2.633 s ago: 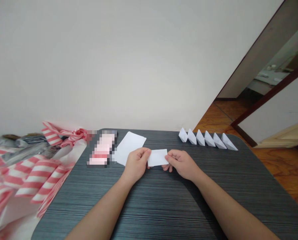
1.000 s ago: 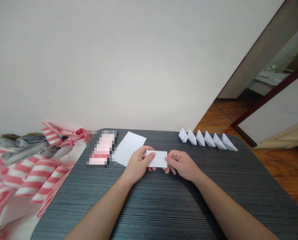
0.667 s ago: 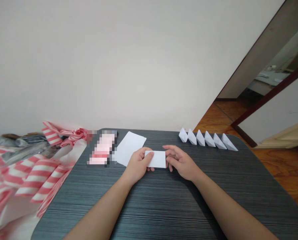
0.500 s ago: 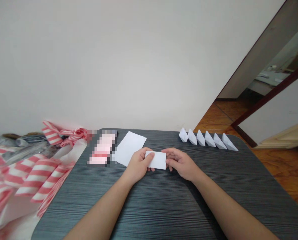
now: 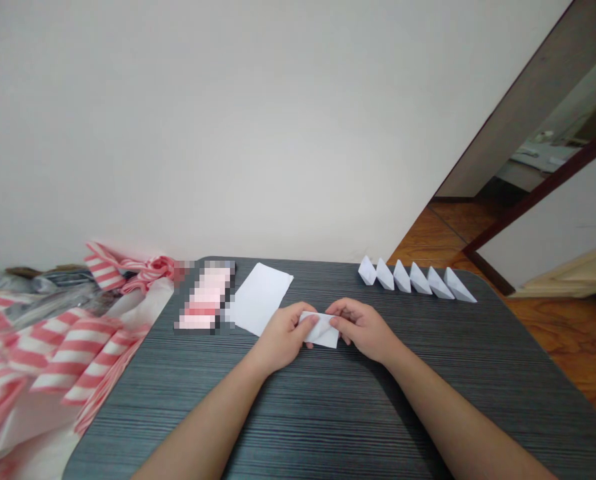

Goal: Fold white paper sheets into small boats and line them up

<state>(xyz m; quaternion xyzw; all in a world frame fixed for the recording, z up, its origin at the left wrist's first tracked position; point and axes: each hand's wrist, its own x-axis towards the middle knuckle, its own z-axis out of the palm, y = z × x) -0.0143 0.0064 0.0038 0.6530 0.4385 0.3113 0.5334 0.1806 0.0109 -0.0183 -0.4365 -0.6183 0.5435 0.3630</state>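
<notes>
Between my two hands is a small folded white paper (image 5: 325, 335), held over the middle of the dark table (image 5: 298, 413). My left hand (image 5: 289, 333) pinches its left end, thumb on top and fingertips showing underneath. At the upper right corner, my right hand (image 5: 362, 328) grips the paper with the thumb pressed on its face. A slanting crease or flap edge crosses the paper between the thumbs. Beyond my left hand lies a flat white sheet of paper (image 5: 261, 297), its near edge partly behind that hand.
Several folded paper boats (image 5: 401, 276) stand in a row at the table's far right. A pixelated pinkish object (image 5: 205, 297) lies at the far left. Red-and-white striped cloth (image 5: 78, 340) is heaped left of the table. A pale wall (image 5: 278, 133) rises behind it.
The paper has shifted slightly right and nearer to me and now shows a slanted fold. My right thumb has moved onto its face; my left hand has shifted right with it.
</notes>
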